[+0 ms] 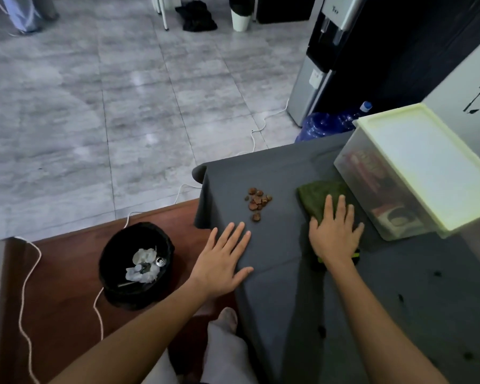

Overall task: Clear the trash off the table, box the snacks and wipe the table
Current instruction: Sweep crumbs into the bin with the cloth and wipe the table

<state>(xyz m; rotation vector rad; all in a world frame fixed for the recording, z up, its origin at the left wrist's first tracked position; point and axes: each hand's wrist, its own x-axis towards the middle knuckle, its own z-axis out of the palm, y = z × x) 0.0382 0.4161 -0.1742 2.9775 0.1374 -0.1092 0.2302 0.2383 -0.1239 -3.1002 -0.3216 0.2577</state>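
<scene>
Rt hand (334, 236) flat, fingers spread, pressing crumpled green cloth (320, 196); lt hand (223, 261) flat, spread on grey tablecloth (288, 273) (brown crumbs (257, 202) between). Frosted box (399, 173) contents indistinct.

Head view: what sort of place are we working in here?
Probably an office break area or a shared room: a water dispenser with a spare water jug beside it, grey tiled floor, and a cloth-covered table.

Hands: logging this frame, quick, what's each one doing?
Left hand: open, flat on the table.
Right hand: open, pressing the cloth.
</scene>
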